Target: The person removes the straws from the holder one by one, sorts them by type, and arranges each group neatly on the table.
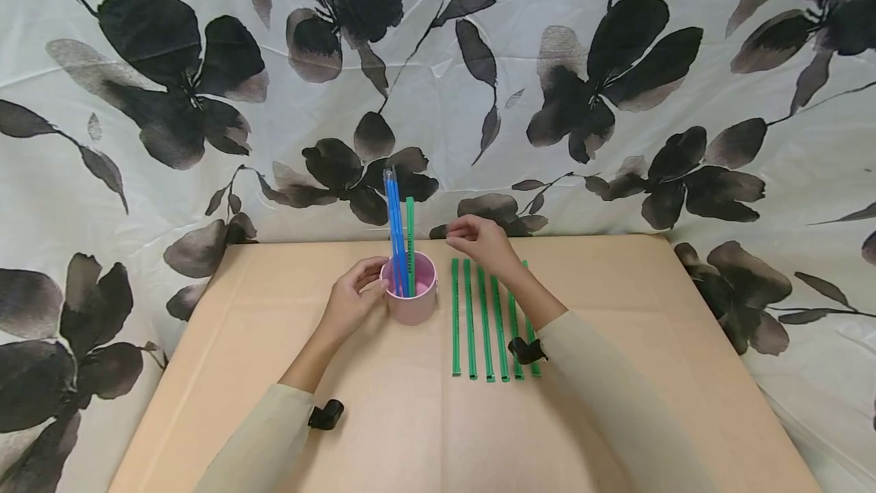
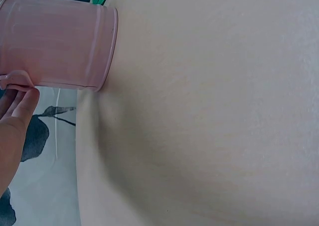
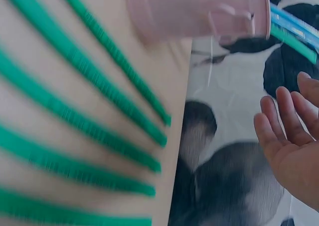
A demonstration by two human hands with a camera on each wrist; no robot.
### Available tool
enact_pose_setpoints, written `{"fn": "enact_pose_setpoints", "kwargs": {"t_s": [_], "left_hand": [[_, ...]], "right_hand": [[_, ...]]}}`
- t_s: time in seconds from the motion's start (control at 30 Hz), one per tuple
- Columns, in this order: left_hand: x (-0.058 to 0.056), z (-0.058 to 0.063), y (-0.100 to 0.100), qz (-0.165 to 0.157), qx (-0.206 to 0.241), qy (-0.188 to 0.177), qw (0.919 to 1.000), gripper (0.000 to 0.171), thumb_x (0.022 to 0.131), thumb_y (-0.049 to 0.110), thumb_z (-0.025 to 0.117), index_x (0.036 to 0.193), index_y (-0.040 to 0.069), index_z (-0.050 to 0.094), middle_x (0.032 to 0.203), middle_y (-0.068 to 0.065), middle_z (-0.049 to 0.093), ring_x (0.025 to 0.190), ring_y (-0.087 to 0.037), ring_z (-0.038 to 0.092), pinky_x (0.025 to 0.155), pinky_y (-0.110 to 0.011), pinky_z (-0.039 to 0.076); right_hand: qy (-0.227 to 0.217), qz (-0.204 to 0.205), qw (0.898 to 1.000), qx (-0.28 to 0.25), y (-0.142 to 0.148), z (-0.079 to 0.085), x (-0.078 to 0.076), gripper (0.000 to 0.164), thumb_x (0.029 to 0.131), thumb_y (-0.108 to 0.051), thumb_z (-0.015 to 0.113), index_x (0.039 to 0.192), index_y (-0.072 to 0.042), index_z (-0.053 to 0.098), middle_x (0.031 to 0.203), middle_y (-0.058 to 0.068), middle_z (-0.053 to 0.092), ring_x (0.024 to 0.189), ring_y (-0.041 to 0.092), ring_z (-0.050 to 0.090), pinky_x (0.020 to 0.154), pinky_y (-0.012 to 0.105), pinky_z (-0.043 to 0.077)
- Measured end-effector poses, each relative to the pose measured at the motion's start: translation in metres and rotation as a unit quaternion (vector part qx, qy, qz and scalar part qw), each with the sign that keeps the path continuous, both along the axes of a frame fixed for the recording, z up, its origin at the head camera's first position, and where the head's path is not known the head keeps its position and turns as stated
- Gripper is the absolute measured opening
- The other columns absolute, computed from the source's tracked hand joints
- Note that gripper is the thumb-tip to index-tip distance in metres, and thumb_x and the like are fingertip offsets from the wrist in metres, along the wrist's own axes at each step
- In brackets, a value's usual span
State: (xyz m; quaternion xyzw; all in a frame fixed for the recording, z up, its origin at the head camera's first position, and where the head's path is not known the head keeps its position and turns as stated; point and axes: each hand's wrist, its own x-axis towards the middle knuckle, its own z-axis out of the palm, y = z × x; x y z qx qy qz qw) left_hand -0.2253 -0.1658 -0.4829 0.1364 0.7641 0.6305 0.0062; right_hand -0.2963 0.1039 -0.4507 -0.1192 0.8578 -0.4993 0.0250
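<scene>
A small pink bucket (image 1: 413, 312) with loop handles stands upright towards the back of the table. My left hand (image 1: 352, 299) grips its left side, and in the left wrist view the fingertips meet a side handle (image 2: 18, 79). Slim blue sticks (image 1: 394, 230) and one green stick (image 1: 410, 228) lean upright inside the bucket. To its right, several green sticks (image 1: 487, 326) with printing along them lie side by side in a row. Over the far ends of that row hovers my right hand (image 1: 482, 246), fingers loosely bent and nothing in them in the right wrist view.
The table (image 1: 383, 432) has a tan covering with a crease down its middle. Its back edge runs just behind the bucket and the row. White cloth (image 1: 479, 112) with dark flowers hangs behind and around it. Black wrist cameras (image 1: 325, 415) sit at both cuffs.
</scene>
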Motion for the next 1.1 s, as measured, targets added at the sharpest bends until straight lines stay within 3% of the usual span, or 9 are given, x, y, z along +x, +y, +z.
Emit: {"fn": "enact_pose_setpoints", "kwargs": {"t_s": [0.2,0.37,0.5,0.6,0.73,0.8,1.1], "left_hand": [[-0.01,-0.019,-0.002,0.003,0.0,0.019,0.9998,0.041,0.093,0.007,0.062,0.133,0.001,0.053,0.133,-0.02,0.056,0.121,-0.036,0.055,0.105,-0.042,0.048],[-0.011,-0.023,-0.002,0.008,-0.001,0.021,0.9998,0.041,0.093,0.012,0.064,0.132,0.005,0.054,0.133,-0.018,0.057,0.121,-0.033,0.056,0.105,-0.038,0.049],[-0.01,-0.018,-0.003,0.004,-0.002,0.009,0.9999,0.041,0.093,0.008,0.062,0.132,0.002,0.053,0.134,-0.019,0.056,0.123,-0.035,0.055,0.105,-0.038,0.048],[-0.005,-0.008,-0.002,0.008,-0.004,0.0,1.0,0.041,0.092,0.004,0.061,0.132,-0.001,0.053,0.134,-0.021,0.055,0.123,-0.037,0.055,0.104,-0.037,0.049],[-0.001,0.004,0.0,0.001,-0.007,-0.003,1.0,0.041,0.092,0.001,0.06,0.132,-0.006,0.051,0.134,-0.025,0.054,0.123,-0.039,0.054,0.105,-0.044,0.048],[-0.001,0.004,0.001,-0.003,-0.005,-0.003,1.0,0.042,0.093,0.002,0.06,0.132,-0.006,0.05,0.134,-0.025,0.054,0.123,-0.039,0.054,0.105,-0.048,0.047],[-0.011,-0.022,-0.002,0.002,0.008,0.0,1.0,0.041,0.093,0.009,0.062,0.133,0.004,0.053,0.135,-0.018,0.055,0.124,-0.034,0.055,0.105,-0.048,0.047]], "right_hand": [[-0.006,0.02,0.999,-0.041,-0.035,0.004,-0.008,0.032,0.09,-0.02,0.068,0.12,-0.008,0.064,0.108,0.005,0.071,0.1,0.017,0.067,0.084,0.027,0.058],[-0.002,0.021,0.999,-0.043,-0.053,0.004,-0.014,0.036,0.089,-0.019,0.069,0.122,-0.006,0.062,0.11,0.007,0.07,0.102,0.018,0.067,0.089,0.027,0.057],[-0.002,0.02,0.998,-0.053,-0.061,0.002,-0.019,0.036,0.089,-0.017,0.07,0.122,-0.005,0.061,0.111,0.01,0.069,0.102,0.021,0.067,0.088,0.029,0.058],[-0.008,0.031,0.997,-0.067,-0.067,0.001,-0.022,0.037,0.089,-0.015,0.07,0.122,-0.003,0.06,0.111,0.013,0.068,0.102,0.024,0.067,0.087,0.029,0.058],[-0.021,0.029,0.996,-0.076,-0.071,-0.002,-0.023,0.037,0.088,-0.012,0.07,0.122,-0.001,0.058,0.111,0.016,0.068,0.1,0.025,0.068,0.083,0.028,0.059],[-0.024,0.021,0.996,-0.077,-0.072,-0.003,-0.023,0.036,0.088,-0.011,0.07,0.121,0.0,0.058,0.11,0.016,0.068,0.099,0.025,0.068,0.082,0.027,0.059],[-0.019,-0.003,0.997,-0.081,-0.069,0.001,-0.021,0.027,0.088,-0.011,0.07,0.112,-0.002,0.062,0.104,0.013,0.068,0.095,0.022,0.068,0.081,0.025,0.059]]}}
